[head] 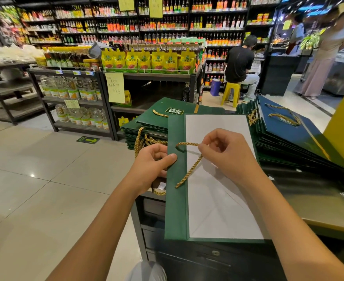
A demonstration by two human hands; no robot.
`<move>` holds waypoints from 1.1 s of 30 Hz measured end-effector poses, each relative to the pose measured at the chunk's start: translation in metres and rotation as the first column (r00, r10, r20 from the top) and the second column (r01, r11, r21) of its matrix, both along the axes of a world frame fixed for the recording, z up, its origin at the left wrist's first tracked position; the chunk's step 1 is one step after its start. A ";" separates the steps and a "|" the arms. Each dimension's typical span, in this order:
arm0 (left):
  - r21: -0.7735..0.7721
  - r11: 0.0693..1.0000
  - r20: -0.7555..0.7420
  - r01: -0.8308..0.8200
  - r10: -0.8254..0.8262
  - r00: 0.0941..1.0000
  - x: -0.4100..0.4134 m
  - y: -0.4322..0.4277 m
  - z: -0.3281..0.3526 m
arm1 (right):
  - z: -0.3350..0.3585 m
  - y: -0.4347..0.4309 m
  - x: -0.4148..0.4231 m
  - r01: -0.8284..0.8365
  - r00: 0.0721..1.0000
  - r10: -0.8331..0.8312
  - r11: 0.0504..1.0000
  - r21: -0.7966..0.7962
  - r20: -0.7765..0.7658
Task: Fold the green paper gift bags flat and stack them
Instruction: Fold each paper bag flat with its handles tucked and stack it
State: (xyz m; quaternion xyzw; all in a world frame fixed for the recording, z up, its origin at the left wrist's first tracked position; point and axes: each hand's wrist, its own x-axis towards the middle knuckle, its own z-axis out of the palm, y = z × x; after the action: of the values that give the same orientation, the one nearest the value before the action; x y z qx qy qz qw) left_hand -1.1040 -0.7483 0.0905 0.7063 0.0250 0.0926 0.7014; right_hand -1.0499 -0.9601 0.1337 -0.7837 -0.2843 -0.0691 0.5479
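- Green gift bag (176, 209) lies flat under both hands, white panel up.
- Left hand (151, 165) grips its left edge, thumb on top.
- Right hand (227, 153) pinches the gold cord handle (189, 171).
- Bag stacks (144, 122) lie beyond both hands.

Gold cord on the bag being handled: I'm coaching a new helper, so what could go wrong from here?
The right hand pinches the gold cord over the white panel; a hard pull might tear the paper. The left hand grips only the left edge of the green bag, so it could twist. The right stack fans out slanted and may slide.
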 end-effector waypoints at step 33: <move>0.058 0.998 0.029 -0.014 0.012 0.999 0.000 0.000 -0.002 | -0.041 -0.007 -0.019 -0.067 0.996 0.057 0.986 0.151 0.075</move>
State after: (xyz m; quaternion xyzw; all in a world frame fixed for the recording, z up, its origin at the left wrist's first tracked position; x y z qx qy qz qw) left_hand -1.1042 -0.7482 0.0888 0.7247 0.0168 0.1082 0.6803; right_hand -1.0685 -0.9675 0.0930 -0.7271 -0.3214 -0.1011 0.5981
